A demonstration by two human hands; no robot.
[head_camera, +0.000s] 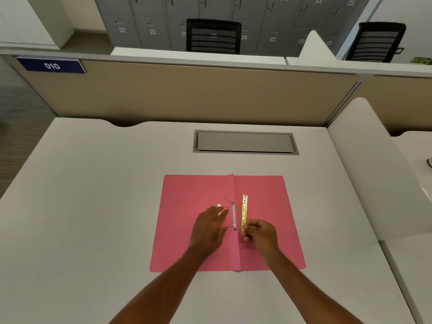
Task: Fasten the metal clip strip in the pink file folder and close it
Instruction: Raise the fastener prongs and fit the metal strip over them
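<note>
The pink file folder (264, 190) lies open and flat on the white desk, its spine crease running toward me. A silver fastener base (234, 216) sits along the crease with thin prongs sticking out to the left. My right hand (258, 232) pinches the near end of the gold metal clip strip (244, 210), which lies just right of the crease. My left hand (209, 226) rests flat on the left flap, fingers over a small gold slider piece (219, 205) and one prong.
A grey cable-tray lid (245, 141) is set into the desk (93, 195) behind the folder. A beige partition (187, 94) walls the far edge and a white divider (364, 164) the right side. Black chairs stand beyond.
</note>
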